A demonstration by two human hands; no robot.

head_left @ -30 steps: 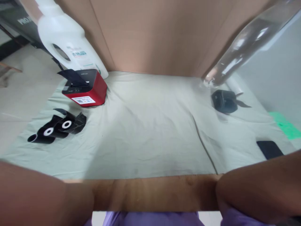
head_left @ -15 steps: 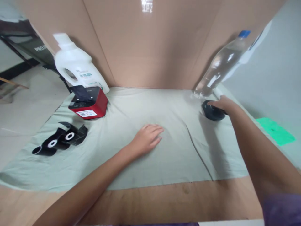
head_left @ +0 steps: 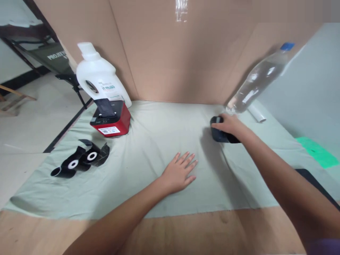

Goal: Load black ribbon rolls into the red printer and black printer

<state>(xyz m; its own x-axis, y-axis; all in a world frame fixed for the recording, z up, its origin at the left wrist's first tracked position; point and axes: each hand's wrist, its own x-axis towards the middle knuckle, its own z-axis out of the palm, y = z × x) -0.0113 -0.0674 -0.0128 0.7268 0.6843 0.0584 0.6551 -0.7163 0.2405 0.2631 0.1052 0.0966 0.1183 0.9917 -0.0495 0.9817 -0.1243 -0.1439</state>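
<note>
My right hand (head_left: 230,124) is wrapped over a dark, rounded block-like device (head_left: 220,132), just in front of the base of the clear bottle (head_left: 259,79). The hand hides part of the device, and its exact kind does not show. Palm down with fingers spread, my left hand (head_left: 180,172) rests on the pale green cloth (head_left: 148,141) and holds nothing. To its left stands a red and black box-shaped device (head_left: 119,122) with a black strip coming out of its top. Black rolls with white cores (head_left: 82,160) lie nearby on the cloth.
A white jug (head_left: 99,76) stands behind the red device, against a cardboard panel (head_left: 170,60). At right are a white tube (head_left: 256,112), a green sheet (head_left: 317,151) and a dark flat object (head_left: 313,180). A folding chair (head_left: 50,56) stands beyond the left edge.
My right hand has brought the dark device leftward and inward from the right side. My left hand's fingers have spread. The view has shifted, and a white tube shows beside the clear bottle.
</note>
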